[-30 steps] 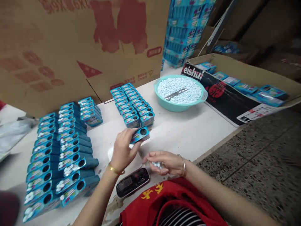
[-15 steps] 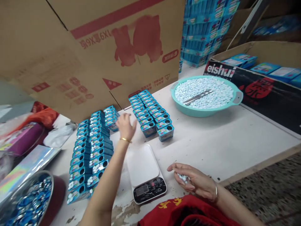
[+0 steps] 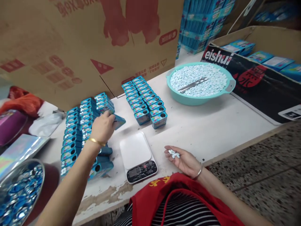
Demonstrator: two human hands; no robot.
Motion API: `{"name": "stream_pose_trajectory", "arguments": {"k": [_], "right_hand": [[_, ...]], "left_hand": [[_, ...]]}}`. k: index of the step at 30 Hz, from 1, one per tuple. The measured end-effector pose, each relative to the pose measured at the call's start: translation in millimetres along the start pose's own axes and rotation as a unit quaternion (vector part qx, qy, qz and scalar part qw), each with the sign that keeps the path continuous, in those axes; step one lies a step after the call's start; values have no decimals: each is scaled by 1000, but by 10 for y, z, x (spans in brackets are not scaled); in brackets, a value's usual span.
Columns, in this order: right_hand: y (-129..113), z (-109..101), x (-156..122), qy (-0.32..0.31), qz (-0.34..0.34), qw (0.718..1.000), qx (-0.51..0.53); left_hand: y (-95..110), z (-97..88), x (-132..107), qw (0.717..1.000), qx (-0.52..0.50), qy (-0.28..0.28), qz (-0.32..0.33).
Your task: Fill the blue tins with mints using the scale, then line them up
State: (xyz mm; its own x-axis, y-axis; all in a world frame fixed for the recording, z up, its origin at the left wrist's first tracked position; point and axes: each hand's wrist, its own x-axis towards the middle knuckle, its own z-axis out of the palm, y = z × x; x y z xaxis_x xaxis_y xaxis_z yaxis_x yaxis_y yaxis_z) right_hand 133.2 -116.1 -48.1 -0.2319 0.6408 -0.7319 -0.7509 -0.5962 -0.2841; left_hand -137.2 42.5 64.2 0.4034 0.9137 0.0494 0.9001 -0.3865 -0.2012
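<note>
My left hand (image 3: 103,127) is closed around a small blue box (image 3: 120,121), tilted beside the rows on the left. My right hand (image 3: 187,161) lies palm up and cupped to the right of the scale, with several white and pale blue tablets (image 3: 174,153) on its fingers. Between my hands sits a white kitchen scale (image 3: 135,150) with a black display panel and a bare plate. Blue boxes with round holes in their tops (image 3: 71,146) stand in rows on the left, some with tablets showing on top. Another double row of blue boxes (image 3: 143,100) stands behind the scale.
A turquoise basin (image 3: 199,99) full of tablets holds metal tongs (image 3: 192,84). A large cardboard carton (image 3: 77,47) stands behind. Stacked blue packs (image 3: 199,28) and an open black-printed carton (image 3: 254,78) are at right. A bowl of blue-silver pieces (image 3: 21,194) is front left.
My left hand has moved left and down and now grips a blue box. My right hand has turned its palm further up, showing the tablets. The view has shifted.
</note>
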Motion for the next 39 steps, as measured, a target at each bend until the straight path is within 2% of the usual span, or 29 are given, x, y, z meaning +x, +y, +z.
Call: {"name": "stream_pose_trajectory", "arguments": {"k": [2,5,7,9,12,15,18,20,23,25,28,31,36,39], "right_hand": [[20,-34,1,-17,5,1000,-13],[74,-50,-8,-39,2,999,-34],[104,-42,-29,-48,3,998,-36],[118,-36,-60,-54,10,998,-33],[114,-59,-116,-51,13,998,-36],[110,-117,-170,-34,4,998,-55],[112,-177,-212,-28,-4,995,-93],[103,-191,-231,-41,-4,990,-133],[50,-129,-250,-62,-19,977,-205],[-19,-16,-262,-72,-43,961,-263],[-157,253,-283,-101,-74,927,-354],[-293,593,-290,-144,-97,873,-455],[-410,1147,-256,-192,-163,757,-603],[-418,1419,-233,-187,-192,664,-698]], "left_hand": [[291,-141,-252,997,14,-39,63],[687,-194,-523,991,-6,-77,112],[852,-158,-604,988,-21,-93,123],[917,-129,-629,986,-16,-105,131],[857,-177,-659,985,-16,-83,150],[676,-307,-786,987,-86,-15,137],[462,-399,-1019,980,-175,59,70],[339,-396,-1198,972,-217,91,19],[212,-302,-1447,960,-252,111,-45],[166,-206,-1580,953,-273,114,-73],[142,-68,-1725,944,-297,113,-93],[152,29,-1810,939,-308,112,-104],[184,142,-1875,930,-332,119,-105],[192,208,-1895,929,-340,114,-95]]}}
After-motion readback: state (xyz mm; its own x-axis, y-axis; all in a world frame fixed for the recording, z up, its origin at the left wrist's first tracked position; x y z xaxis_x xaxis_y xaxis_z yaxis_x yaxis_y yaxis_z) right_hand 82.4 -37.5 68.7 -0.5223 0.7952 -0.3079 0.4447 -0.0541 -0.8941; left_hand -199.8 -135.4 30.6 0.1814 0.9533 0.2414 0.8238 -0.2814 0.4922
